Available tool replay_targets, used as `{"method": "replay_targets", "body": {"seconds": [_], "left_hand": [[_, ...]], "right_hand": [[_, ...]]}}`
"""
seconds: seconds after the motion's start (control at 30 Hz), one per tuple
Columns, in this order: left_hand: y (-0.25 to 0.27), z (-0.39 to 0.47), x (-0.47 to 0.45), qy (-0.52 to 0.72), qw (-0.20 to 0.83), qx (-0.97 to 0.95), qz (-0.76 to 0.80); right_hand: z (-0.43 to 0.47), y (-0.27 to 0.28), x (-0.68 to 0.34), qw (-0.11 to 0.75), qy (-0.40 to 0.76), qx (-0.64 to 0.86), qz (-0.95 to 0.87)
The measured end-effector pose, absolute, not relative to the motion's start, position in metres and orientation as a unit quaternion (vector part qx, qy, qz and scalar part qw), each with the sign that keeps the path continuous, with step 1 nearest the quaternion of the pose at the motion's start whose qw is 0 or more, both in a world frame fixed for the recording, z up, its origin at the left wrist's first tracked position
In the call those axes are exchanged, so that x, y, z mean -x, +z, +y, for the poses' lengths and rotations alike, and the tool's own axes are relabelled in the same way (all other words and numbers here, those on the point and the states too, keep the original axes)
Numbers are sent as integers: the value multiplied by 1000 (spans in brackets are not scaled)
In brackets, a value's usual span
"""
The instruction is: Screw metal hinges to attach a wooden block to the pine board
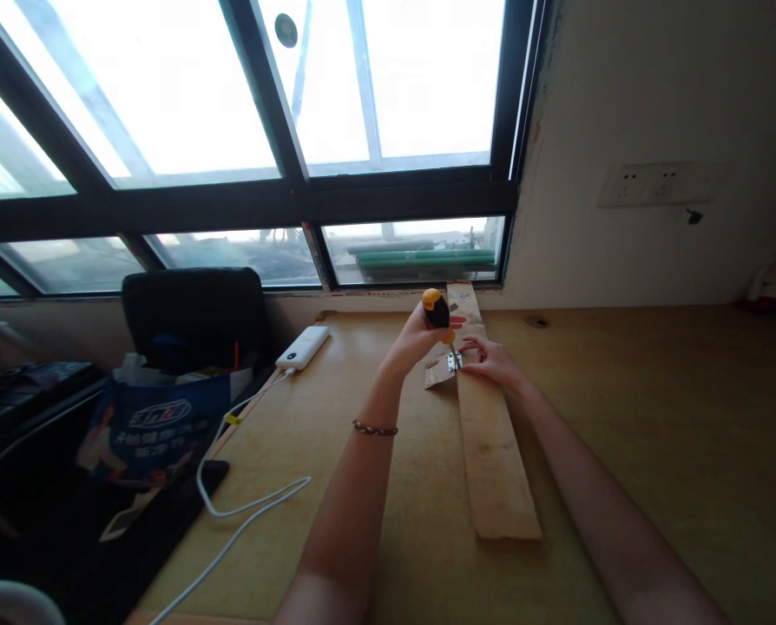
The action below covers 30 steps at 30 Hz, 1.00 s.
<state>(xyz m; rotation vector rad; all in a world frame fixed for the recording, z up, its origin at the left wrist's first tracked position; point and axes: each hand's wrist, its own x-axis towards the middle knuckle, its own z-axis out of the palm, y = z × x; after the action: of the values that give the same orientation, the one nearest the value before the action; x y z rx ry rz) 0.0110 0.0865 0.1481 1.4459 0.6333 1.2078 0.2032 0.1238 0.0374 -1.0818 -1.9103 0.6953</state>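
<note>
My left hand (417,337) is wrapped round a screwdriver (437,311) with a black and yellow handle. The screwdriver's shaft slants down to a metal hinge (454,361), which shows several holes. Bent fingers of my right hand (489,359) press at the hinge's right edge; whether a screw sits between them is too small to tell. The hinge lies across the left edge of a long wooden plank (496,460) and a short wooden piece (438,375) beside it. The plank stretches from near the window sill towards me.
A white power bank (303,347) lies at the left on the wooden table (654,469), with a white cable (258,508) running towards the front edge. Beyond that side stand a black chair (196,312) and a blue bag (160,425). A window and a wall close off the back.
</note>
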Motion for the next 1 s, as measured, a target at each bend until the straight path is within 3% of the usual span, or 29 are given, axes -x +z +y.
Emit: {"method": "replay_targets", "body": {"seconds": [0.27,0.53,0.73,1.0], "left_hand": [[134,98,-22,553,485,-574,358],[140,102,-8,610,474,-557,304],[138,106,-3,681,410,-557,241],[130,110,-10,670,408,-556,273]], "right_hand": [[122,40,-202,402,277,430,-760],[125,36,-203,408,277,425,-759],[125,35,-204,410,271,426,-760],[124,36,-204,403,268,430,-762]]}}
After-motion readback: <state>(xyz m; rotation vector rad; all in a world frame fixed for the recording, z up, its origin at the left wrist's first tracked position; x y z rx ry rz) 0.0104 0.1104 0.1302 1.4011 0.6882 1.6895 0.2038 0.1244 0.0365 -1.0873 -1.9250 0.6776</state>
